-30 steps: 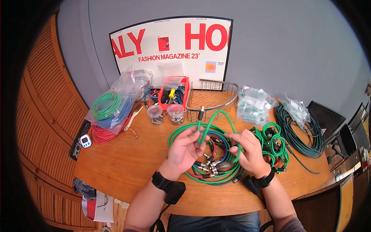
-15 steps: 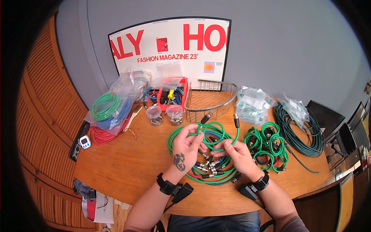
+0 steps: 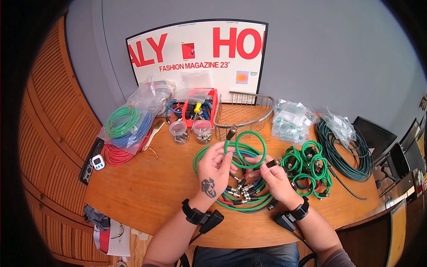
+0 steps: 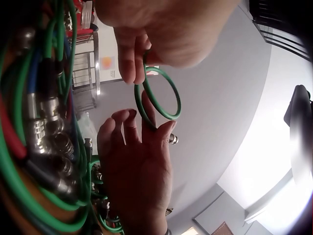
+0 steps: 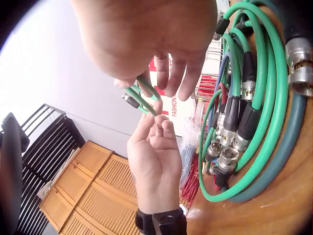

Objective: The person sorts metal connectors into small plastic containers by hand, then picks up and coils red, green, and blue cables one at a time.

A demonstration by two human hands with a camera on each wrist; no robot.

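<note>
Both hands hold a short green cable (image 3: 265, 149) above the table, bent into a loop. My left hand (image 3: 212, 171) pinches its left side between thumb and fingers; a black-sleeved metal connector (image 3: 231, 132) sticks up beyond those fingertips. With thumb and forefinger my right hand (image 3: 278, 181) pinches the right side, close to the cable's other connector (image 3: 274, 163), which points right. In the left wrist view the loop (image 4: 177, 98) hangs between the two hands. Below them lies a large coil of green cable (image 5: 279, 112), with red and blue cables and several metal connectors (image 5: 228, 159) inside it.
Small green coiled cables (image 3: 318, 151) lie to the right, beside a dark green coil (image 3: 369, 167). Behind stand a wire basket (image 3: 244, 126), a red bin (image 3: 215, 95) and two clear cups (image 3: 179, 129). Bagged cables (image 3: 122, 122) lie at the left, plastic bags (image 3: 291, 120) back right.
The cable has gone from a tall open bend to a rounder closed loop between the hands. My left hand has turned, showing its back, and the right-end connector has swung from upright to pointing right.
</note>
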